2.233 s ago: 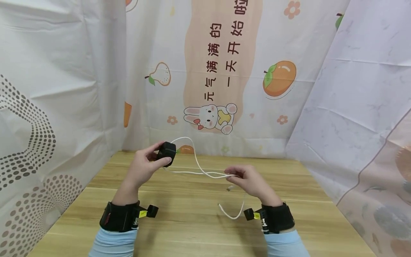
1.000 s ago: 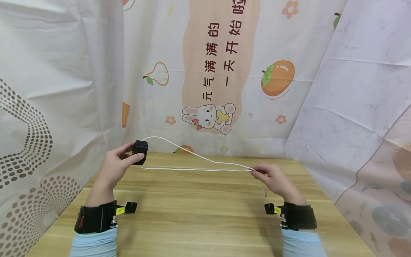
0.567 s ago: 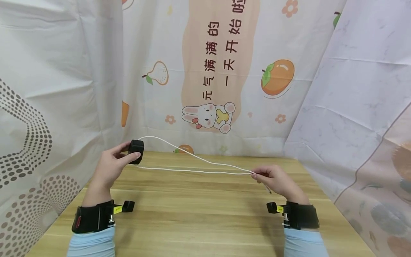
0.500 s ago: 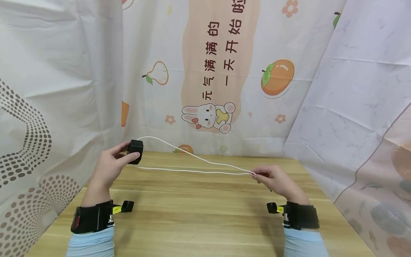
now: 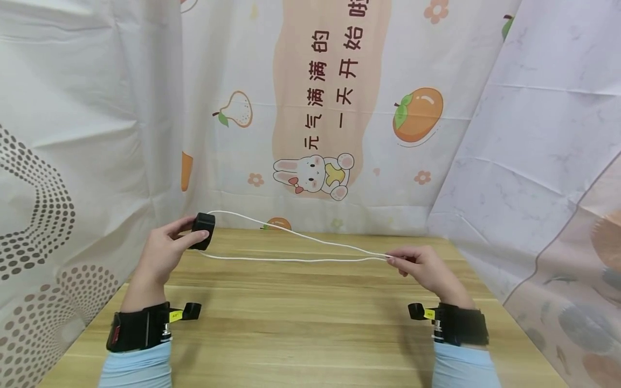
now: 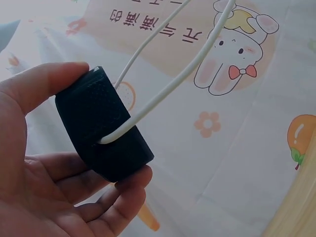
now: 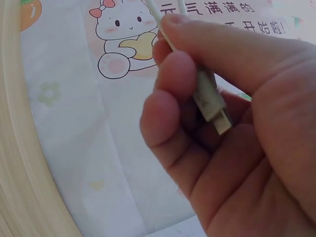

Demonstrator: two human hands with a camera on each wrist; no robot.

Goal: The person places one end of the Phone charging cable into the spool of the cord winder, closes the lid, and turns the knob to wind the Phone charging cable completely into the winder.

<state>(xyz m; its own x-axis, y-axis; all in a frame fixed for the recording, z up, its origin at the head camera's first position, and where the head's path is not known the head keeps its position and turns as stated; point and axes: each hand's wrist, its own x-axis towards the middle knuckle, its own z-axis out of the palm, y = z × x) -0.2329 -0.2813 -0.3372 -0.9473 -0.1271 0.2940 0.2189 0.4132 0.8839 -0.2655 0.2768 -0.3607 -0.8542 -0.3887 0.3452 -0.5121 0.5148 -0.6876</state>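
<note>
My left hand (image 5: 165, 248) holds a small black cable reel (image 5: 204, 229) between thumb and fingers, up over the left of the table. In the left wrist view, white cable (image 6: 165, 94) comes out of the reel's broad face, and a second strand runs from behind it. Both strands (image 5: 291, 260) stretch across to the right, the upper one bowed, and meet at my right hand (image 5: 424, 267). That hand pinches them together between thumb and fingertips. A white USB plug (image 7: 210, 101) with a metal tip lies inside its curled fingers in the right wrist view.
A wood-grain table (image 5: 301, 323) lies below both hands. Printed white curtains (image 5: 233, 161) hang behind it and along both sides. Each wrist wears a black strap (image 5: 138, 330) with a small camera (image 5: 192, 311) sticking inward.
My hands have moved apart, drawing the slack cable into two long strands. The cable ends that dangled below my right hand no longer hang there. Lately that hand rose slightly and shifted right.
</note>
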